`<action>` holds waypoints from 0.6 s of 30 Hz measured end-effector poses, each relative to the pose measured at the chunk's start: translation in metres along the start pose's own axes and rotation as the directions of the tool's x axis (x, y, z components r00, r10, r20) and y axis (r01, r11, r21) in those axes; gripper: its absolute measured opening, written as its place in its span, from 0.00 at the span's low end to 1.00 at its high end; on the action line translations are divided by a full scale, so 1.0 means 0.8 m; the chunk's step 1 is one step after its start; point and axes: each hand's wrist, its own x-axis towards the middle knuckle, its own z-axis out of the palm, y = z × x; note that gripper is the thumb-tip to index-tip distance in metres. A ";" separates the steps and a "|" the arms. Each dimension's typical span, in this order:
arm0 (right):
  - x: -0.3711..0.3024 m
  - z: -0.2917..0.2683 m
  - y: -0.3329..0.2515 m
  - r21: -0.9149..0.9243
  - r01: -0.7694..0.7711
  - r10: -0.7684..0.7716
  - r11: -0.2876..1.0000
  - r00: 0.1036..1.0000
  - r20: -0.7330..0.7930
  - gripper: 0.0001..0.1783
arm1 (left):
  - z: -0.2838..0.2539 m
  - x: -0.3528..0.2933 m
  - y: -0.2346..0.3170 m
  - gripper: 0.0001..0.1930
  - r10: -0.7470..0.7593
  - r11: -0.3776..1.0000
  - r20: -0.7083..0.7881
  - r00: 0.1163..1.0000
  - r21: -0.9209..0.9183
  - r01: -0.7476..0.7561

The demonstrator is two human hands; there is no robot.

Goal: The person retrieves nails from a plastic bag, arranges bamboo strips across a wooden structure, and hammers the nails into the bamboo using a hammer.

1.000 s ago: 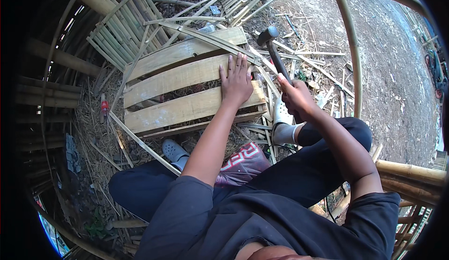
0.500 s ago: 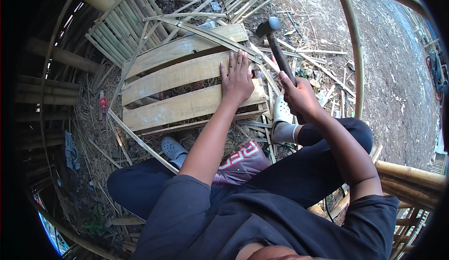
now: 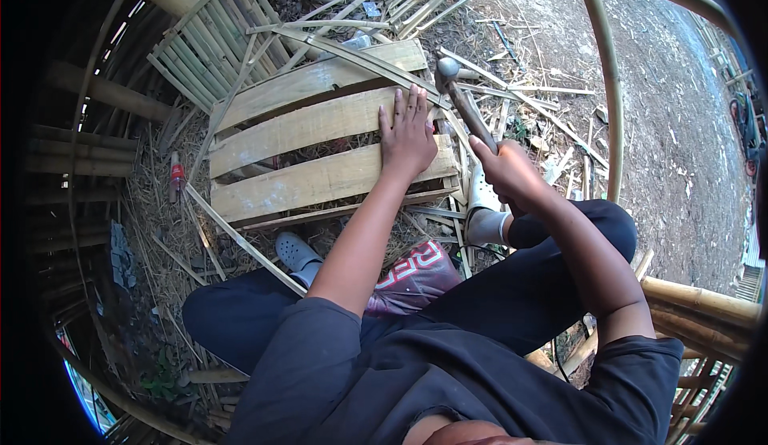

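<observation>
Lowered since the earlier frame, the hammer is clenched in the right hand, just right of the slatted wooden crate; thereon the left hand is laid, fingers spread flat, best kept clear of blows.

1. The crate is of pale wood, matt, with whitish smears.
2. The hammer has a metal head, a little shiny.
3. The shirt is matt cloth.
4. The pole is smooth bamboo.
</observation>
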 end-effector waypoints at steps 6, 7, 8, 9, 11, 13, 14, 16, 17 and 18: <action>-0.009 -0.015 -0.012 0.208 0.083 -0.076 0.975 0.996 -0.041 0.30 | -0.002 -0.003 0.003 0.33 -0.019 0.999 0.032 0.999 0.042 0.018; -0.008 -0.020 -0.014 0.200 0.106 -0.095 0.974 0.994 -0.063 0.30 | -0.003 -0.003 0.004 0.33 -0.024 0.999 0.034 0.999 0.042 0.023; -0.006 -0.024 -0.015 0.191 0.128 -0.114 0.973 0.990 -0.084 0.30 | -0.005 -0.002 0.004 0.33 -0.019 0.999 0.023 1.000 0.038 0.018; -0.007 -0.024 -0.014 0.224 0.117 -0.111 0.968 0.993 -0.036 0.30 | -0.003 0.000 0.003 0.33 -0.009 0.999 0.011 1.000 0.035 0.009; -0.010 -0.017 -0.017 0.166 0.011 -0.016 0.986 0.999 0.029 0.30 | 0.000 -0.001 0.003 0.33 -0.009 0.999 0.015 1.000 0.044 0.009; -0.004 -0.017 -0.016 0.143 -0.105 0.089 0.984 0.989 0.116 0.30 | -0.001 0.003 0.003 0.33 0.000 0.999 0.016 1.000 0.053 -0.001; -0.005 -0.021 -0.018 0.147 -0.106 0.090 0.984 0.990 0.112 0.30 | -0.001 0.003 0.004 0.33 0.000 0.999 0.013 1.000 0.036 0.000; -0.010 -0.030 -0.027 0.269 -0.042 0.010 0.962 0.993 0.119 0.30 | -0.004 0.001 0.002 0.33 -0.014 1.000 0.011 1.000 0.023 0.014; -0.015 -0.029 -0.032 0.238 0.007 -0.013 0.971 1.000 0.023 0.29 | -0.006 0.001 0.001 0.33 -0.019 0.999 0.022 1.000 0.029 0.019; -0.011 -0.034 -0.032 0.244 0.073 -0.067 0.967 0.997 -0.032 0.29 | -0.007 -0.001 0.003 0.33 -0.023 0.999 0.034 0.999 0.031 0.022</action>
